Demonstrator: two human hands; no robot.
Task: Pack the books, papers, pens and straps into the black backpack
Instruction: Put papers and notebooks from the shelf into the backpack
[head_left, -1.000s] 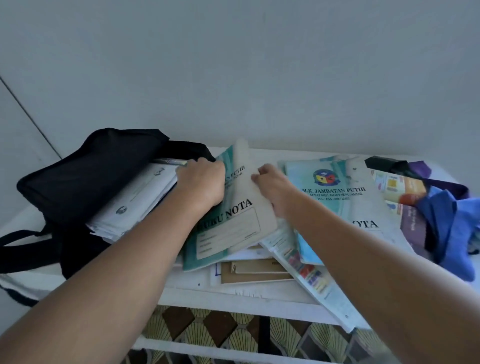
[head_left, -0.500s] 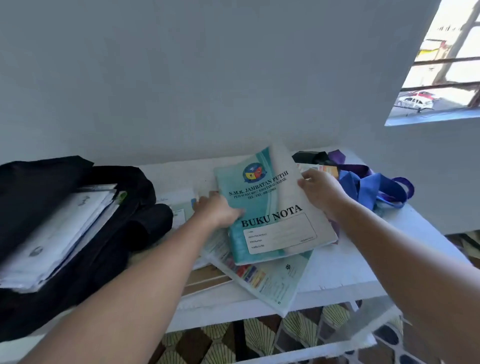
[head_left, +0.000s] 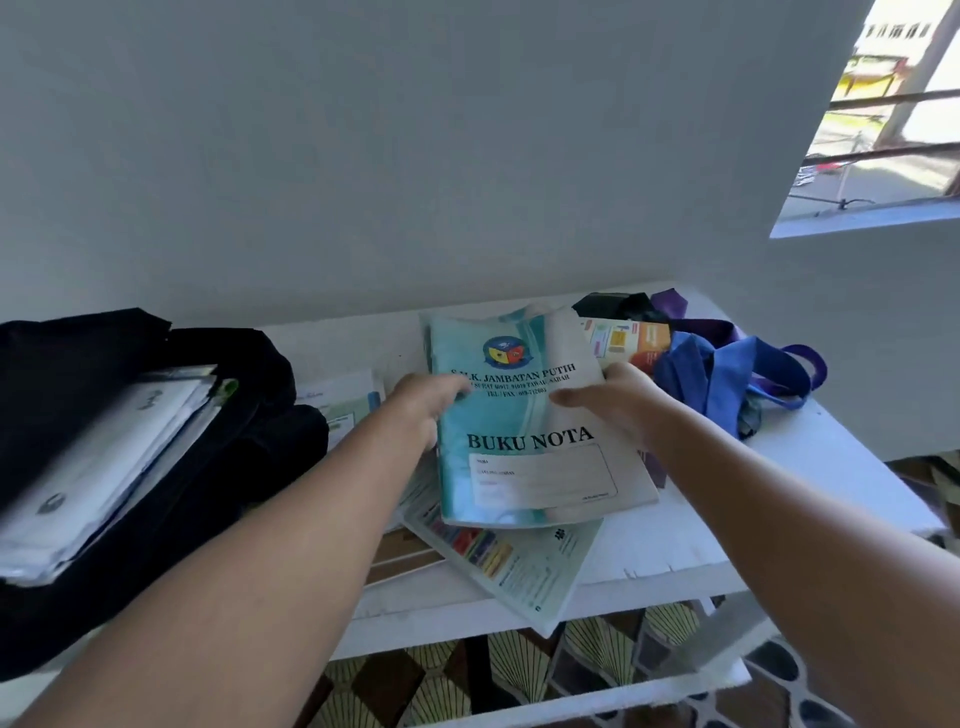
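A teal and grey "BUKU NOTA" notebook (head_left: 524, 457) is lifted slightly above the paper pile on the white table (head_left: 779, 499). My left hand (head_left: 423, 402) grips its left edge and my right hand (head_left: 610, 397) grips its right edge. The black backpack (head_left: 156, 467) lies open at the left with a stack of white papers (head_left: 98, 473) sticking out of it. Blue and purple straps (head_left: 727, 379) lie bunched at the table's right end. A colourful leaflet (head_left: 519, 566) and brown books (head_left: 400, 558) lie under the notebook.
An orange and white booklet (head_left: 631, 340) lies behind my right hand, with dark cloth (head_left: 618, 304) beyond it. A wall rises right behind the table and a window (head_left: 893, 119) opens at the upper right. Patterned floor (head_left: 545, 670) shows below the table's front edge.
The view has swung right, shifting the backpack toward the left edge. Both hands moved from the first notebook to this one, squared it up and lifted it off the pile.
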